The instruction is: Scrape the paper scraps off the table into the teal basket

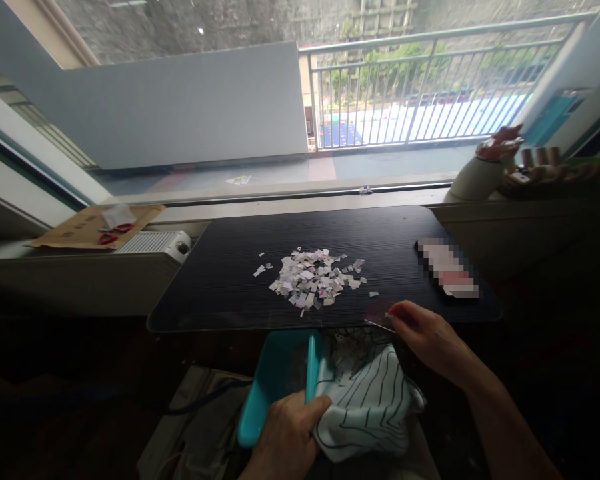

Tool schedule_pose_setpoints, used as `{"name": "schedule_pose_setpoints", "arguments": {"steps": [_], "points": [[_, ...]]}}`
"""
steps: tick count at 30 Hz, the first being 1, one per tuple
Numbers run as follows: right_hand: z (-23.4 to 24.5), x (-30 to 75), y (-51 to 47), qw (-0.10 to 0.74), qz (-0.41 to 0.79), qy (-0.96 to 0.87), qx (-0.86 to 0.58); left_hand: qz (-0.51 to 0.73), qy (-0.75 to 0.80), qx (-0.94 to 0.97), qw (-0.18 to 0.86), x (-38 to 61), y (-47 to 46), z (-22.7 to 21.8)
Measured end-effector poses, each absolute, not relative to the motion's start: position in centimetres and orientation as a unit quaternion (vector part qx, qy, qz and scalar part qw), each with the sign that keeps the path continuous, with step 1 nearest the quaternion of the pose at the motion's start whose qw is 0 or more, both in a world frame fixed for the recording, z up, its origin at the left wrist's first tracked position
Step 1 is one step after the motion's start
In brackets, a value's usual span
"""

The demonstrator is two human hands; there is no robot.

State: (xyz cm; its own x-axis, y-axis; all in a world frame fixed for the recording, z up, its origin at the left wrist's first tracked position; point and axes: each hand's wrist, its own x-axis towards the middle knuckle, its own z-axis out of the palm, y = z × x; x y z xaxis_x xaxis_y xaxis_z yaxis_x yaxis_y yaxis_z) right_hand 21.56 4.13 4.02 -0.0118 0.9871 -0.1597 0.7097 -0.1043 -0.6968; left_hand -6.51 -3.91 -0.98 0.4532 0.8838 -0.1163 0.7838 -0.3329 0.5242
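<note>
A heap of small paper scraps (pixel 313 277) lies in the middle of a black table (pixel 220 280). My left hand (pixel 286 437) is closed on the edge of a teal dustpan (pixel 275 383), held below the table's front edge. Beside the pan hangs a white striped cloth (pixel 370 400) with some scraps on it. My right hand (pixel 423 333) is at the front edge of the table, fingers pinched on a thin, see-through reddish card (pixel 379 315) that rests on the tabletop just right of the heap.
A blurred flat object (pixel 447 268) lies at the table's right end. Red scissors (pixel 114 233) and paper sit on a brown envelope (pixel 80 230) on the sill at left, next to a white radiator (pixel 155 243). Figurines (pixel 500 157) stand on the sill at right. A window and railing are behind.
</note>
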Motion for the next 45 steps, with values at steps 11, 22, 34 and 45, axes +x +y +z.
{"name": "schedule_pose_setpoints", "arguments": {"steps": [11,22,34,45], "points": [[-0.7,21.8,1.6,0.169,0.385,-0.616,-0.666,0.048,0.491,0.842,0.217,-6.4,-6.2,-0.5],[-6.7,18.8,-2.7,0.262,0.307,-0.636,-0.658,-0.040,0.497,0.841,0.211,-7.1,-9.4,-0.9],[-8.1,19.0,-3.3,0.351,0.258,-0.651,-0.622,-0.055,0.544,0.817,0.185,-4.0,-10.8,-3.1],[-8.3,20.3,-1.8,0.350,0.314,-0.632,-0.616,-0.100,0.521,0.825,0.195,-3.2,-8.8,-3.7]]}}
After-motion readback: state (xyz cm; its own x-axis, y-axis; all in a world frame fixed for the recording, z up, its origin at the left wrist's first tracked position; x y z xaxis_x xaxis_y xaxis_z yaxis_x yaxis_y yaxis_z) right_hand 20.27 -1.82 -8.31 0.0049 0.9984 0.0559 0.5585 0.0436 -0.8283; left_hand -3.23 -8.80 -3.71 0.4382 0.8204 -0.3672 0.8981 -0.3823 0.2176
